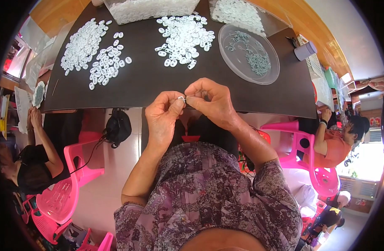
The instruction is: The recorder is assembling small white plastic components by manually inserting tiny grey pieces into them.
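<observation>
Just in front of the table's near edge, my left hand [164, 111] pinches a small white oval plastic piece [181, 98] between thumb and fingertips. Right beside it, the thumb and forefinger of my right hand [213, 100] close together against the piece's right side; whatever they hold there is too small to make out. Beyond my hands lies a heap of like white oval pieces with two holes [183, 39]. To the right stands a shallow round clear dish [225, 62] with many tiny grey-green parts [259, 62] in it.
Two more groups of white pieces [85, 44] [106, 67] lie at the left of the dark table [146, 69]. Clear bins [152, 14] [280, 19] of white parts line the back. A grey cup [305, 51] stands far right. People on pink chairs [60, 201] sit at both sides.
</observation>
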Tool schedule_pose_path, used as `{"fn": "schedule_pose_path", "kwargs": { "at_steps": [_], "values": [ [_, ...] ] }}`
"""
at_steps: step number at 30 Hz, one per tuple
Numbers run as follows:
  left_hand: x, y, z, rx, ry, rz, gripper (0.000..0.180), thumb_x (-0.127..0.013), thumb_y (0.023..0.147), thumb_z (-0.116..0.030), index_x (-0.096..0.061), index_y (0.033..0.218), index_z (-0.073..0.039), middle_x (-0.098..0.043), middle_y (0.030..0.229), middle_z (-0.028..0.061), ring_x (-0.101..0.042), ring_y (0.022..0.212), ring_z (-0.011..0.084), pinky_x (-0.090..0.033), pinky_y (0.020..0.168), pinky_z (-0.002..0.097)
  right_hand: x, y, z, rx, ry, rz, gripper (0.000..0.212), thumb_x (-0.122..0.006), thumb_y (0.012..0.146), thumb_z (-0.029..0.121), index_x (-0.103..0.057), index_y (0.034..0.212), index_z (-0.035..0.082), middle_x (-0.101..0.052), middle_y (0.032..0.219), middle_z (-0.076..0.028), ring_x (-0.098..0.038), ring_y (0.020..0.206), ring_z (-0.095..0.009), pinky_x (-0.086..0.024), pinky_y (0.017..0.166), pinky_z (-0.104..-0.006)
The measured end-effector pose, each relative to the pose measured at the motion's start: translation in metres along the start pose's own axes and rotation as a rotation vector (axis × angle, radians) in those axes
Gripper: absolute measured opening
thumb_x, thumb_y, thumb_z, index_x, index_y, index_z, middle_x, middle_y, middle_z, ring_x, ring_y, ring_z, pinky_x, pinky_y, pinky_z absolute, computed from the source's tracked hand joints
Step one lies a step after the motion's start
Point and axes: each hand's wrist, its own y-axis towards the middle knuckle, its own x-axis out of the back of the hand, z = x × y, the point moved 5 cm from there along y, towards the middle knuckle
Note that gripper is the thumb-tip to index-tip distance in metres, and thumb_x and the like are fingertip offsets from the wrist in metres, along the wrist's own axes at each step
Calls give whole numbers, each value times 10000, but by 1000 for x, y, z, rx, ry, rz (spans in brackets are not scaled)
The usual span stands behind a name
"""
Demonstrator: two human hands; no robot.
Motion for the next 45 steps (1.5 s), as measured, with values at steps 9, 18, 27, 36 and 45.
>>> {"fn": "schedule_pose_path", "kwargs": {
  "at_steps": [9, 18, 27, 36, 45],
  "values": [
    [0, -3, 4, -113, 65, -78, 124, -631, 850, -105, -616, 887, 12, -588, 752, 0, -492, 627, 50, -401, 554, 173, -7, 0, 1, -36, 13, -42, 114, -637, 801, 17, -600, 907, -3, -594, 755, 12, -519, 666, -13, -431, 567, -173],
    [3, -4, -3, -55, 43, -115, 68, -594, 858, -29, -619, 894, 23, -562, 761, -3, -486, 645, 50, -397, 574, 182, -13, -1, -6, 29, 103, -106, 106, -622, 810, 8, -597, 912, -6, -613, 794, -5, -557, 707, -34, -458, 604, -184],
    [5, -4, 1, -103, 90, -138, 96, -600, 856, -44, -622, 891, 43, -600, 761, 16, -504, 630, 53, -412, 555, 180, -16, 2, -8, -7, 82, -102, 103, -611, 820, 3, -595, 921, -10, -620, 814, -16, -573, 753, -48, -482, 665, -200],
    [11, 3, 6, 58, -160, -151, 87, -588, 848, -16, -615, 896, 52, -617, 753, 66, -525, 591, 79, -420, 525, 191, -6, 3, -5, 64, 23, -150, 118, -609, 831, 6, -611, 948, -10, -621, 865, -26, -572, 793, -61, -479, 695, -219],
    [18, 8, 3, 58, -193, -195, 107, -576, 847, -6, -612, 913, 70, -625, 765, 126, -550, 574, 135, -444, 529, 229, -57, -45, 134, 250, 755, 626, 289, -482, 786, 197, -595, 673, -43, -598, 690, -146, -569, 598, -264, -396, 487, -321]
  ]
}}
